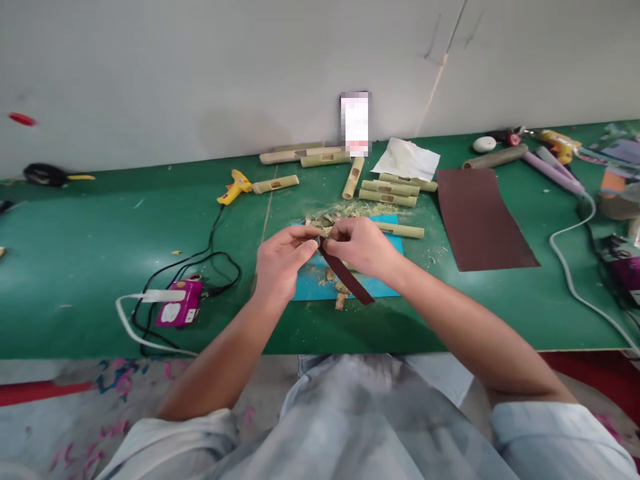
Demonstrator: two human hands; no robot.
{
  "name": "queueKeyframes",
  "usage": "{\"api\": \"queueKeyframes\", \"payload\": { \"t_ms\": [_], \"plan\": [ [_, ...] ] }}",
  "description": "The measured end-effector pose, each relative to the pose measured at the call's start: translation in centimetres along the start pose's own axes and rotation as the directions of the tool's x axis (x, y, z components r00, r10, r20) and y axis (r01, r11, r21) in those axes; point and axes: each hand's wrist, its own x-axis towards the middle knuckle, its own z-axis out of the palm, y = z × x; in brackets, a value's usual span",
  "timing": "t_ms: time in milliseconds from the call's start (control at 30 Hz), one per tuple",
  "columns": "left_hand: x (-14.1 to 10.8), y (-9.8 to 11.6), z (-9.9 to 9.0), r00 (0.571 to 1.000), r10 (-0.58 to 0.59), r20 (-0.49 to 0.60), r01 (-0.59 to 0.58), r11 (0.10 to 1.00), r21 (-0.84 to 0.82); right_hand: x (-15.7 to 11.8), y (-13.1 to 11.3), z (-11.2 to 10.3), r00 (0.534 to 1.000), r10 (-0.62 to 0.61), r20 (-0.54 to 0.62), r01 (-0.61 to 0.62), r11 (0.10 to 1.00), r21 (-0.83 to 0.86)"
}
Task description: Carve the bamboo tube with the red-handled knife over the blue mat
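Note:
My left hand (286, 259) and my right hand (361, 247) meet over a blue sheet (310, 288) strewn with shavings. Both pinch the upper end of a narrow dark brown strip (349, 277), which hangs down toward the front right. Something small and pale shows between the fingertips, too small to make out. Just behind my right hand, a cut bamboo piece (407, 231) sticks out to the right. Bits of bamboo scrap (341, 301) lie at the front of the sheet.
Slotted bamboo pieces (387, 198) are grouped behind the hands. A yellow glue gun (235, 187) and a purple power block (180, 303) with cables are at the left. A brown sheet (484, 220) lies at the right. A phone (356, 125) leans on the wall.

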Motion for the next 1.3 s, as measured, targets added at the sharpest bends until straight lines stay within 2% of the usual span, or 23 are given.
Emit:
{"api": "queueKeyframes", "payload": {
  "t_ms": [167,367,633,800,900,1000,1067,1300],
  "plan": [
    [-0.3,0.4,0.0,0.993,-0.109,0.051,0.105,0.991,0.088,-0.6,0.5,-0.2,0.998,-0.011,-0.055,0.01,1.0,-0.014],
    [-0.2,0.9,0.0,0.983,-0.129,0.129,0.117,0.989,0.094,-1.8,1.2,-0.2,0.985,-0.168,-0.046,0.165,0.985,-0.049],
    [-0.3,0.7,0.1,0.985,-0.094,0.147,0.083,0.993,0.079,-2.3,1.7,-0.1,0.942,-0.328,-0.069,0.326,0.945,-0.041],
    [-0.3,0.3,0.4,0.995,-0.073,0.072,0.068,0.995,0.066,-2.7,2.3,0.5,0.914,-0.397,-0.085,0.397,0.918,-0.015],
    [-0.3,0.0,0.6,0.991,-0.122,0.059,0.12,0.992,0.037,-2.7,2.6,0.8,0.928,-0.362,-0.09,0.362,0.932,-0.015],
    [-0.4,-0.1,0.4,0.973,-0.191,0.13,0.192,0.981,0.0,-2.8,2.7,0.9,0.956,-0.274,-0.109,0.275,0.961,-0.004],
    [-0.5,-0.1,0.2,0.963,-0.197,0.182,0.199,0.98,0.011,-2.9,2.7,0.9,0.962,-0.241,-0.129,0.242,0.97,-0.006],
    [-0.8,0.8,0.3,0.986,-0.016,0.164,-0.018,0.978,0.206,-3.4,2.2,0.9,0.968,-0.197,-0.155,0.201,0.979,0.012]
  ]
}}
